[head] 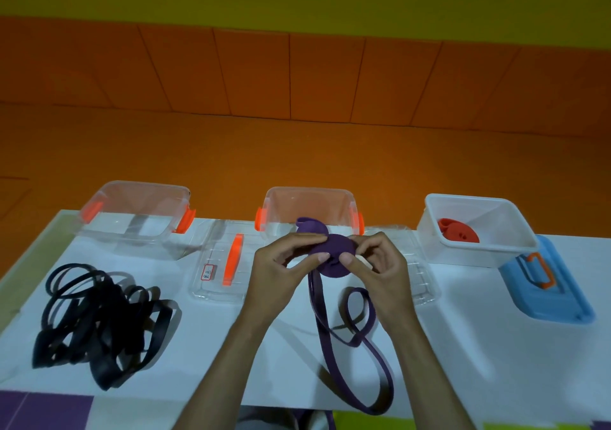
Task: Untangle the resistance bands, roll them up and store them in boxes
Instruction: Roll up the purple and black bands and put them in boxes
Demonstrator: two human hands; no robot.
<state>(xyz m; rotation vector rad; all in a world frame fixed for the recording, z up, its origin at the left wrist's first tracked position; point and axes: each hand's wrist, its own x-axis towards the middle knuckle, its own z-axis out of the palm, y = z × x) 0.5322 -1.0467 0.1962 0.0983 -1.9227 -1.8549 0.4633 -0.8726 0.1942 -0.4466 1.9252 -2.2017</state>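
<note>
A purple resistance band (332, 248) is partly wound into a flat roll above the table's middle. My left hand (281, 264) and my right hand (377, 264) both pinch that roll between thumb and fingers. Its loose tail (360, 357) loops down across the white table toward the near edge. A tangled heap of black bands (102, 320) lies at the left. A rolled red band (458, 231) sits inside the white box (515, 228) at the right. Two clear boxes with orange latches stand at the back: one at the left (132, 211), one behind my hands (307, 201).
A clear lid with an orange handle (221, 264) lies between the clear boxes, and another clear lid (420, 281) lies right of my hands. A blue lid with an orange handle (545, 284) rests by the white box. An orange floor lies beyond the table (463, 347).
</note>
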